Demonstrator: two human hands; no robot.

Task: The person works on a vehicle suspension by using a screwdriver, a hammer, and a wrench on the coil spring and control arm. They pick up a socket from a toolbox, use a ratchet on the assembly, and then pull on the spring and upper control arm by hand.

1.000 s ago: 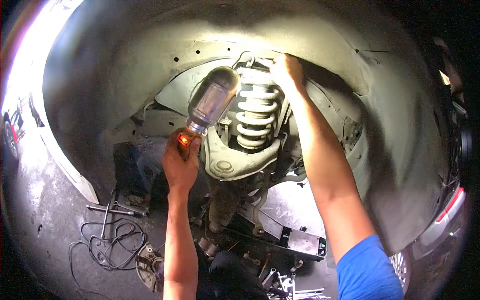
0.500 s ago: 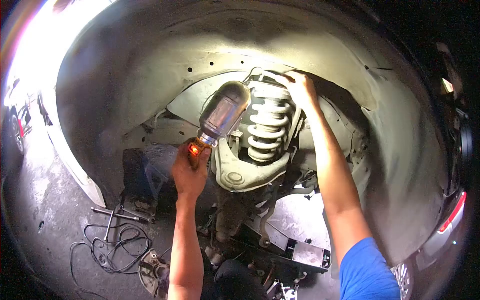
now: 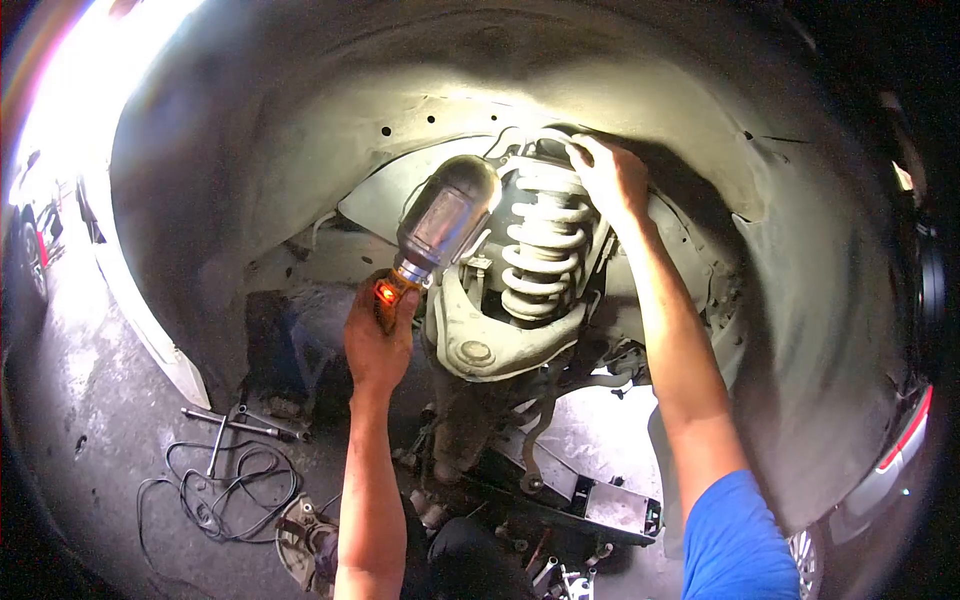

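Note:
My left hand (image 3: 380, 335) is closed around the orange handle of a work light (image 3: 445, 215), its lamp head tilted up to the right and its switch glowing red. The beam falls on a coil spring strut (image 3: 545, 255) inside the wheel well. At the top right edge of the strut is my right hand (image 3: 615, 180), fingers bent and pressed together against the upper mount (image 3: 550, 145). What lies between those fingertips is hidden. Below the spring sits the lower control arm (image 3: 510, 350), left of my right forearm.
The wheel arch liner (image 3: 330, 130) curves around both arms. On the floor at lower left lie a cross wrench (image 3: 220, 430) and a coiled black cable (image 3: 235, 495). A brake disc (image 3: 300, 540) is beside my left forearm. Several metal tools (image 3: 570, 580) lie at the bottom.
My right hand has shifted slightly right, and its fingers are more curled at the strut's top edge. The left hand still holds the light in nearly the same place. The view has moved a little.

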